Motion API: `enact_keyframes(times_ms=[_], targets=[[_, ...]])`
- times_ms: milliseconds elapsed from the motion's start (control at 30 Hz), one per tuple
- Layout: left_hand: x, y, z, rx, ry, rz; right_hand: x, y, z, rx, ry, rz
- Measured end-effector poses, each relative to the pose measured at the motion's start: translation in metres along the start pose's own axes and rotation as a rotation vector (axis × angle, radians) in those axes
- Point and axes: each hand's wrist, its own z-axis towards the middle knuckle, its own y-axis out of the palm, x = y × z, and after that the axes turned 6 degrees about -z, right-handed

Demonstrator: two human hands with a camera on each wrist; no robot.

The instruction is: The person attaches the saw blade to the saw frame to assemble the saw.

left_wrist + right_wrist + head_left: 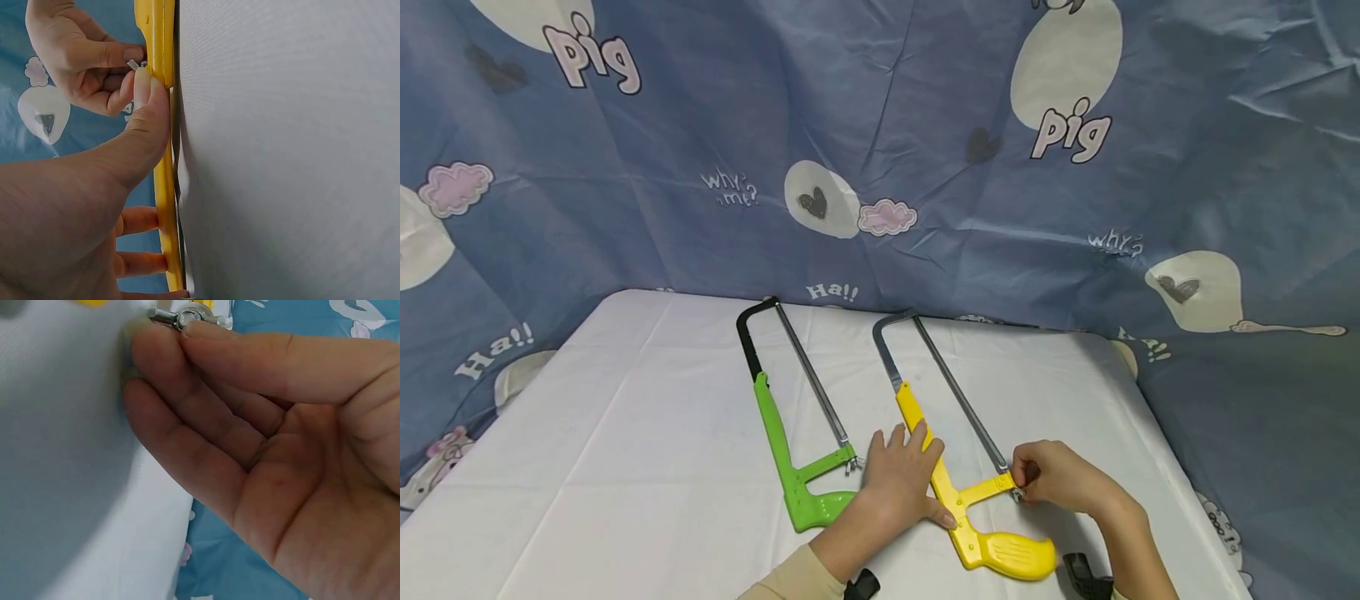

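A yellow-handled hacksaw [958, 508] lies on the white cloth, its blade [958, 392] on the right side. My left hand [898, 483] presses on its yellow frame with spread, fairly straight fingers; the left wrist view shows the thumb and fingertips of this hand [94, 181] against the yellow frame [164, 187]. At the blade's near end, my right hand [1060, 477] pinches a metal wing nut [1017, 494] between thumb and finger. In the right wrist view the wing nut [187, 317] shows at the fingertips of that hand [262, 437], partly covered.
A green-handled hacksaw [778, 442] lies left of the yellow one, its grip end partly behind my left forearm. White cloth [625, 442] covers the table. A blue patterned sheet [940, 183] hangs behind and at the sides.
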Motion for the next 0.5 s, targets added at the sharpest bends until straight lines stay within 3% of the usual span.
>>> enact_keyframes(times_ms=[500], targets=[[-0.0008, 0.0012, 0.0005, 0.011, 0.006, -0.014, 0.0032, -0.0044, -0.0022, -0.067, -0.035, 0.089]])
